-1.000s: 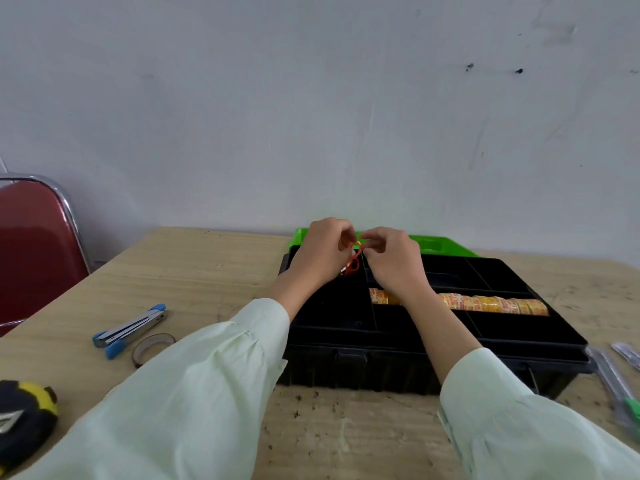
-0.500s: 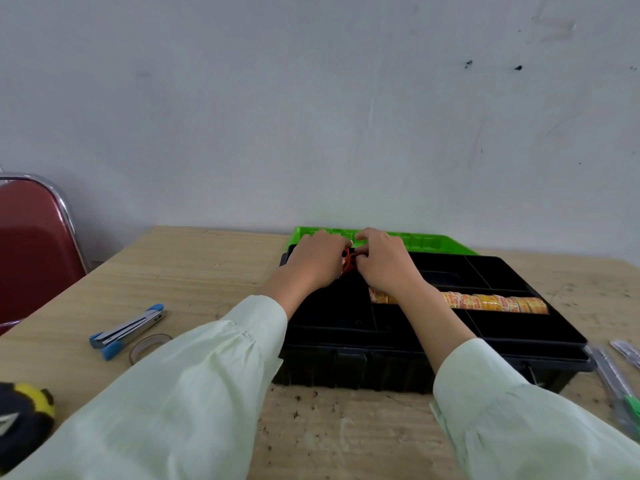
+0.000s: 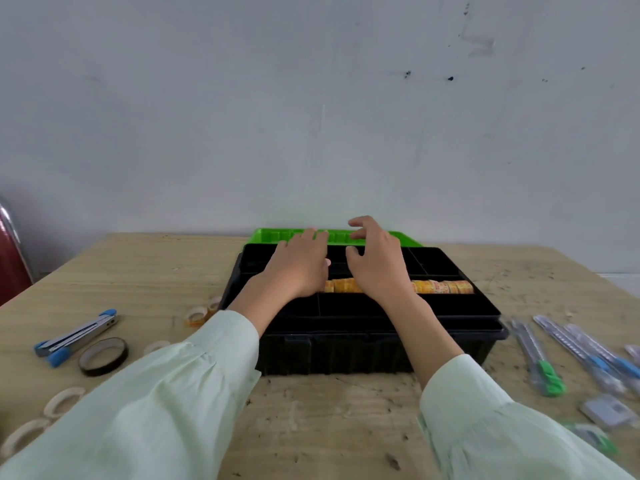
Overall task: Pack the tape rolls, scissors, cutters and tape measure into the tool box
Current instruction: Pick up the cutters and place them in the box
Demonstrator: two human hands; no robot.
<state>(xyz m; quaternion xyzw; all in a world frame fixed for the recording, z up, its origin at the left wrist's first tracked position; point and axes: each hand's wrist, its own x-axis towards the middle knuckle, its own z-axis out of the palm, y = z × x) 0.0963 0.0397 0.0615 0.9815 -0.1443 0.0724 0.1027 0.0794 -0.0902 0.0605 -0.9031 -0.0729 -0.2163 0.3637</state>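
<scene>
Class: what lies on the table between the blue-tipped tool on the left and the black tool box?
In the head view, small pale tape rolls lie between the blue-tipped tool and the tool box.

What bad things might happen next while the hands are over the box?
The loose left sleeve hangs right by the small tape rolls on the table; it might knock them away. The cutters lie bunched beside the tool box, so grabbing one in a hurry might nick a finger. The right hand hovers just above the packed rolls and may bump them.
</scene>
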